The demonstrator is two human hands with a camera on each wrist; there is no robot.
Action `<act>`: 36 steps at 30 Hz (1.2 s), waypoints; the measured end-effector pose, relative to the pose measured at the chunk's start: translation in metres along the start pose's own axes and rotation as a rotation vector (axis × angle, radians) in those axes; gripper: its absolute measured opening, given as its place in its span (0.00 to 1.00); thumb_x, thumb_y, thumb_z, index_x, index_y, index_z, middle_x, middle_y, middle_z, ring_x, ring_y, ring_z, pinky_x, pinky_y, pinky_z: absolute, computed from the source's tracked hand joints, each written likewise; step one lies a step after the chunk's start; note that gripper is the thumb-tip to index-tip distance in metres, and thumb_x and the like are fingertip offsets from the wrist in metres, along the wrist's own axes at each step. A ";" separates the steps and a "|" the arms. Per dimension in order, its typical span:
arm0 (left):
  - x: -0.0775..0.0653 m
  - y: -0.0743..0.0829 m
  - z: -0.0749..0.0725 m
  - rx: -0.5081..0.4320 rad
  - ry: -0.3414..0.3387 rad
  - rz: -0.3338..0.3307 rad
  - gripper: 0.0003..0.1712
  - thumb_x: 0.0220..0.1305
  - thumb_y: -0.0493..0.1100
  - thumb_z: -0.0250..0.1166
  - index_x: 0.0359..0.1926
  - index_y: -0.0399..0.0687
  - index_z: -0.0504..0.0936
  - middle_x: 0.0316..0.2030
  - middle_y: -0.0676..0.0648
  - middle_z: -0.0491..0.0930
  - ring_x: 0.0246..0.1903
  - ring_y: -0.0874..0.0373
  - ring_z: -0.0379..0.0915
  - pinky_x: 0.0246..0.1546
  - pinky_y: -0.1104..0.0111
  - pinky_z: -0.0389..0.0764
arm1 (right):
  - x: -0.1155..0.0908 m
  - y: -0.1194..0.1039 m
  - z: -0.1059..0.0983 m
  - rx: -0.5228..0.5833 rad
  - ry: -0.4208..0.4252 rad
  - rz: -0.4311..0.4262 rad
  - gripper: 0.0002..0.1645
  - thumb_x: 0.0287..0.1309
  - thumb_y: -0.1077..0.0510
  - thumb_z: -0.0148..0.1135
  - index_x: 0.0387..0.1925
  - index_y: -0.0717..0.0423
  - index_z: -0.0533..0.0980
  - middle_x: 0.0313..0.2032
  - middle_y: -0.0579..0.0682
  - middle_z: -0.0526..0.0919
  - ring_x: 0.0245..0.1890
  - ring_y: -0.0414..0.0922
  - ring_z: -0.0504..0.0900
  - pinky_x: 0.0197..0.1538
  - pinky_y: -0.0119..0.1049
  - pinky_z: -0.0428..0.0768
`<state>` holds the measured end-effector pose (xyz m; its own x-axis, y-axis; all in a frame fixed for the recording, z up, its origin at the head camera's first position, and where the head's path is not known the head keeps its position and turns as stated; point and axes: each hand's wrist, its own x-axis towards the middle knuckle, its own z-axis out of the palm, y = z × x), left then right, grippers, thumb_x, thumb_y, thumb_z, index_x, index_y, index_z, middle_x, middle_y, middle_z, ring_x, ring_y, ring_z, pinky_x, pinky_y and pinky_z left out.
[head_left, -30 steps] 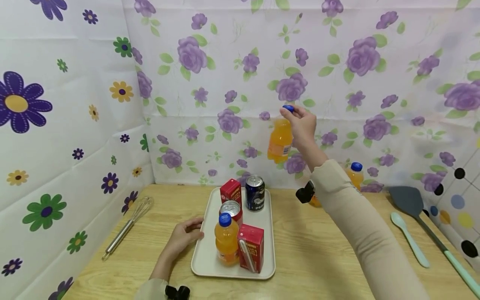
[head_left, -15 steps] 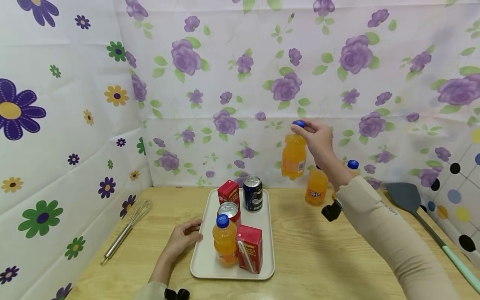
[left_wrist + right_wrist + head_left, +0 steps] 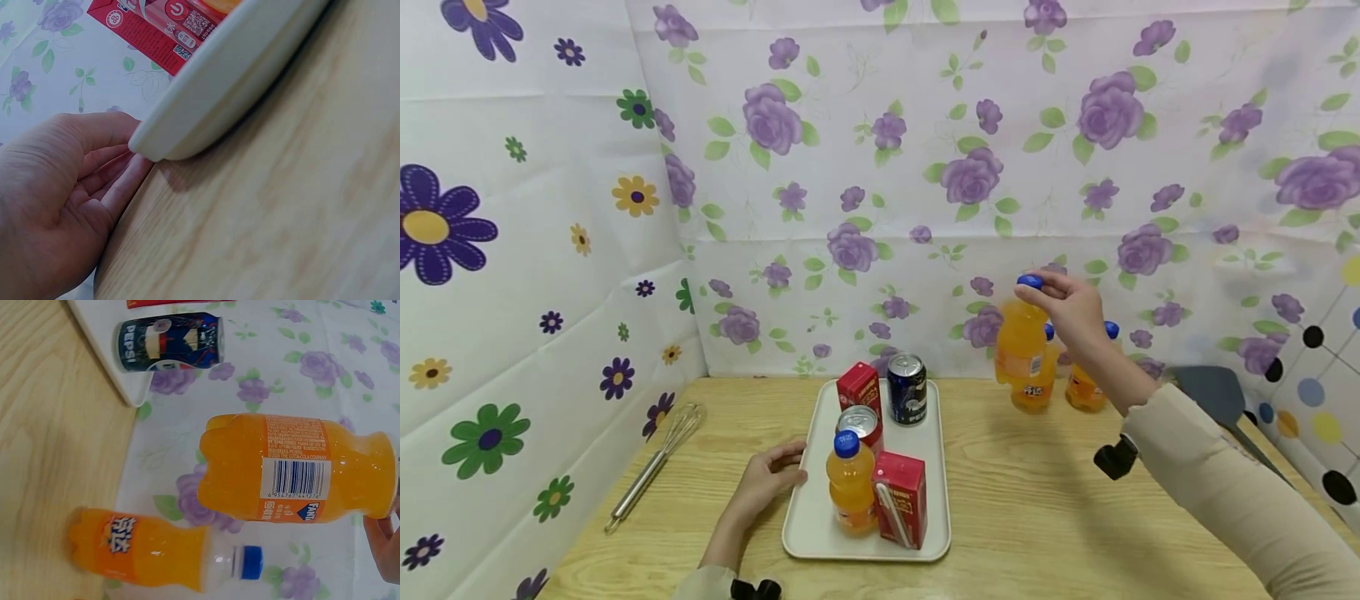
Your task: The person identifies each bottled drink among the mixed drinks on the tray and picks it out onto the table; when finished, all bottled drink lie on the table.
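My right hand [image 3: 1071,312] pinches the blue cap of a Fanta bottle [image 3: 1021,342], holding it upright above the back of the table. In the right wrist view this orange bottle [image 3: 294,469] shows its barcode side, and only part of the hand appears. Behind it stands another Fanta bottle [image 3: 1036,379], partly covered. My left hand [image 3: 763,483] grips the left rim of a cream tray [image 3: 932,467]; the left wrist view shows fingertips at the tray's edge [image 3: 206,94]. On the tray are an orange drink bottle [image 3: 852,487], two red drink cartons [image 3: 901,508], a red can [image 3: 859,421] and a Pepsi can [image 3: 907,392].
A third Fanta bottle [image 3: 1086,387] stands at the back right, partly behind my right wrist. A grey spatula [image 3: 1213,392] lies farther right, partly hidden by the sleeve. A whisk [image 3: 658,462] lies at the left. Flowered cloth [image 3: 865,167] lines the back.
My right hand has come down and moved right with the bottle, which now overlaps a standing bottle. The left hand stays at the tray's rim.
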<state>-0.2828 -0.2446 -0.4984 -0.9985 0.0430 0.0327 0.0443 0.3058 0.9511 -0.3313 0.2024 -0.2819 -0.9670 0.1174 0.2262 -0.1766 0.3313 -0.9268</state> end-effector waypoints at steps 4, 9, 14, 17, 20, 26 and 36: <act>0.001 -0.001 -0.001 -0.012 0.000 0.008 0.30 0.54 0.31 0.68 0.60 0.32 0.76 0.54 0.34 0.80 0.48 0.59 0.78 0.44 0.79 0.78 | -0.009 0.013 -0.009 -0.010 0.003 0.042 0.42 0.55 0.35 0.63 0.67 0.51 0.70 0.49 0.32 0.85 0.56 0.39 0.78 0.44 0.37 0.85; 0.001 -0.005 0.001 -0.015 -0.002 -0.002 0.30 0.53 0.30 0.68 0.59 0.32 0.76 0.54 0.34 0.80 0.48 0.59 0.78 0.44 0.80 0.78 | -0.020 0.029 -0.020 0.048 0.001 0.022 0.43 0.56 0.39 0.65 0.67 0.58 0.69 0.32 0.16 0.80 0.39 0.21 0.78 0.30 0.22 0.80; 0.000 -0.005 0.001 -0.007 0.028 -0.009 0.29 0.52 0.30 0.69 0.58 0.33 0.78 0.52 0.36 0.81 0.49 0.55 0.78 0.43 0.79 0.77 | -0.023 0.043 -0.030 0.000 0.024 0.007 0.42 0.57 0.40 0.65 0.66 0.60 0.69 0.31 0.13 0.77 0.38 0.16 0.76 0.43 0.12 0.75; 0.001 -0.005 0.001 -0.003 0.028 -0.007 0.28 0.53 0.30 0.69 0.58 0.34 0.78 0.52 0.36 0.82 0.50 0.54 0.78 0.43 0.79 0.77 | -0.024 0.053 -0.037 -0.036 0.061 0.018 0.41 0.58 0.40 0.65 0.65 0.61 0.70 0.30 0.12 0.75 0.36 0.16 0.75 0.41 0.11 0.74; 0.001 -0.004 0.001 -0.005 0.021 -0.003 0.28 0.53 0.30 0.69 0.58 0.33 0.77 0.52 0.36 0.81 0.50 0.55 0.78 0.44 0.79 0.77 | -0.025 0.063 -0.042 -0.037 0.087 0.030 0.42 0.57 0.41 0.65 0.65 0.63 0.70 0.29 0.13 0.76 0.34 0.16 0.76 0.40 0.11 0.74; 0.000 0.000 -0.001 -0.005 0.016 0.006 0.29 0.54 0.31 0.69 0.59 0.33 0.77 0.54 0.34 0.80 0.50 0.55 0.78 0.44 0.80 0.77 | -0.029 0.085 -0.053 -0.064 0.137 0.148 0.46 0.54 0.37 0.66 0.67 0.58 0.68 0.30 0.15 0.74 0.38 0.16 0.74 0.58 0.28 0.77; 0.002 -0.004 0.001 -0.002 0.011 0.002 0.28 0.54 0.30 0.68 0.59 0.33 0.77 0.54 0.34 0.80 0.47 0.61 0.78 0.45 0.80 0.77 | -0.044 0.121 -0.073 -0.041 0.218 0.190 0.44 0.54 0.40 0.68 0.67 0.59 0.68 0.27 0.13 0.74 0.32 0.15 0.76 0.43 0.17 0.79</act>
<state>-0.2849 -0.2451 -0.5027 -0.9987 0.0331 0.0376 0.0459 0.3036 0.9517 -0.2970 0.3052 -0.3820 -0.9189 0.3779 0.1133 0.0156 0.3217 -0.9467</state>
